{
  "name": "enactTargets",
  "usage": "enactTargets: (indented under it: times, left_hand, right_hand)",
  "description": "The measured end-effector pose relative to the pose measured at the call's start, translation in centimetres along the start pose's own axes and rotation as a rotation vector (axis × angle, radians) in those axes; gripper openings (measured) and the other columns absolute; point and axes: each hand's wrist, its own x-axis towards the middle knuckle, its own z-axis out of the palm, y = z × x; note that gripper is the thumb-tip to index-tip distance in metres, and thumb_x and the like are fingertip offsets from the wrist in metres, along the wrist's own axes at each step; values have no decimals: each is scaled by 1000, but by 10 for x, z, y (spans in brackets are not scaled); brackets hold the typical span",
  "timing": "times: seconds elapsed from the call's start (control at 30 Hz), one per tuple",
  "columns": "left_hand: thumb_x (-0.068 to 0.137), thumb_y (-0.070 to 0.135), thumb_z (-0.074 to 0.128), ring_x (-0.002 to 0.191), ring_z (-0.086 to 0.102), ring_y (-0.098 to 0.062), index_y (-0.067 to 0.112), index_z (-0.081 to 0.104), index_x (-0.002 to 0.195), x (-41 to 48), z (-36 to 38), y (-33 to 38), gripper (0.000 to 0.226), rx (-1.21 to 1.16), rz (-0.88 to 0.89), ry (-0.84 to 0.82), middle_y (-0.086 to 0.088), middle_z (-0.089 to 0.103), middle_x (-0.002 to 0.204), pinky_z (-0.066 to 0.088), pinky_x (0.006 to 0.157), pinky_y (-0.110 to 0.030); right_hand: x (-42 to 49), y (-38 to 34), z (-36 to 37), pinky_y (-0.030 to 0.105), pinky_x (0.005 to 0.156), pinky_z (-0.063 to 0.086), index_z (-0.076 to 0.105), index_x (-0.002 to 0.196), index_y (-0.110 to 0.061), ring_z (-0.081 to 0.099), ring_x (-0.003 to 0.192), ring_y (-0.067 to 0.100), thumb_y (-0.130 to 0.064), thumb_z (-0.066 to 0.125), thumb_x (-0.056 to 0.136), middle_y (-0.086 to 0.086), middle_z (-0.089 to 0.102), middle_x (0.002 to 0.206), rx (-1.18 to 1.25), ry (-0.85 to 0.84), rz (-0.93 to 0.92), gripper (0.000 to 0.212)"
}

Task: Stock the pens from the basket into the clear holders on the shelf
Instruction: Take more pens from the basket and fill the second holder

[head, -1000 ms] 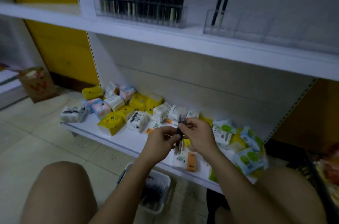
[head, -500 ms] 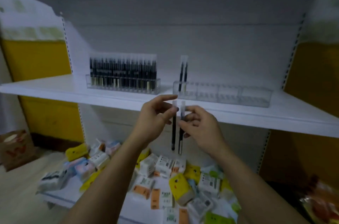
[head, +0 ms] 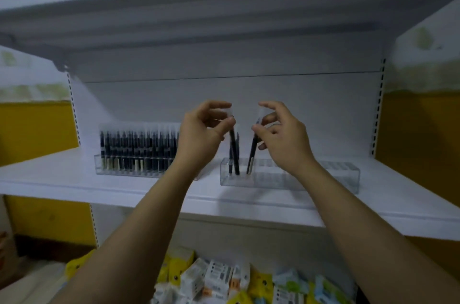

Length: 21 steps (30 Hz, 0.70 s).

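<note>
1. The left hand (head: 201, 134) pinches the top of one pen (head: 234, 149) between thumb and forefinger. The pen's lower end stands in the left end of the clear holder (head: 323, 179) on the shelf (head: 62, 179).
2. The right hand (head: 283, 136) pinches a second pen (head: 252, 151), tilted, with its tip in the same holder.
3. Half a second ago both pens hung side by side before the shelf edge, outside the holder.

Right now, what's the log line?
left grip: pinches pen, tip in right holder | right grip: pinches tilted pen, tip in same holder | left holder: many pens
</note>
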Motion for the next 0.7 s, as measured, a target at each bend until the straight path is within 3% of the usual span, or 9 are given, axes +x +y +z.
enactTargets:
  times: [0.17,0.43,0.6,0.7]
  left_hand:
    - [89,19,67,86,67,-7,27,61,105,34,2,-23,19,30,-7,66,4,69,94,57,70,-23]
    - [88,21,69,85,67,-10,26,63,105,60,13,-63,19,84,-23,66,4,69,91,59,77,-38]
    - [89,20,68,85,67,-11,26,63,107,66,13,-69,19,73,-24,49,2,69,92,60,74,-38]
    - [89,21,68,85,68,-11,27,63,106,65,11,-69,19,85,2,29,2,70,92,60,73,-37]
  right_hand:
    - [34,19,15,30,62,60,53,127,-22,66,70,18,-13,68,89,-11,55,86,-4,82,-45,42]
    - [60,50,40,41,67,60,53,124,-22,66,70,17,-16,69,89,-11,57,88,-14,91,-48,39]
    - [59,63,51,37,66,60,54,122,-25,65,67,14,-16,71,87,-10,58,87,-17,37,-24,39]
    - [49,71,54,26,65,58,54,122,-28,63,65,7,-18,71,87,-10,60,88,-53,-26,-14,40]
